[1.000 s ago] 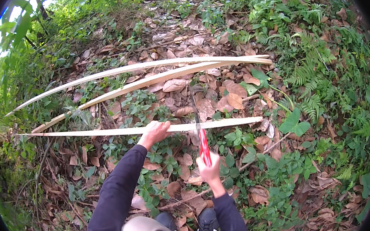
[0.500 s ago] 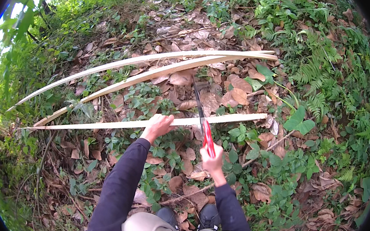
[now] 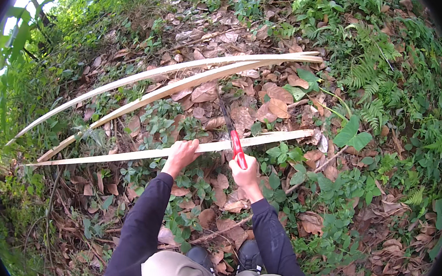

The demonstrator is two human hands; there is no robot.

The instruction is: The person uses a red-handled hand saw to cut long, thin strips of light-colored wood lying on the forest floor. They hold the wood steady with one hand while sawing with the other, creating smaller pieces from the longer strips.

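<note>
My left hand [image 3: 181, 157] is closed around a long pale wooden strip [image 3: 119, 155] that runs across in front of me. In my right hand [image 3: 245, 174] is the red handle of a hand saw [image 3: 237, 147]. Its dark blade lies across the strip, to the right of my left hand, and points away from me. Whether the teeth have cut into the wood I cannot tell. Beyond, two more pale strips, a nearer one [image 3: 183, 85] and a farther one [image 3: 115, 82], lie on the ground and cross at their right ends.
Brown dry leaves [image 3: 244, 118] and low green plants cover the ground. Ferns [image 3: 374, 99] grow at the right, and a broad heart-shaped leaf [image 3: 352, 135] stands near the strip's right end. A thin stick [image 3: 226, 230] lies before my shoes [image 3: 250, 256].
My right hand and the saw have moved forward and slightly left, the blade sliding across the strip. My left hand keeps its hold. The view has shifted a little.
</note>
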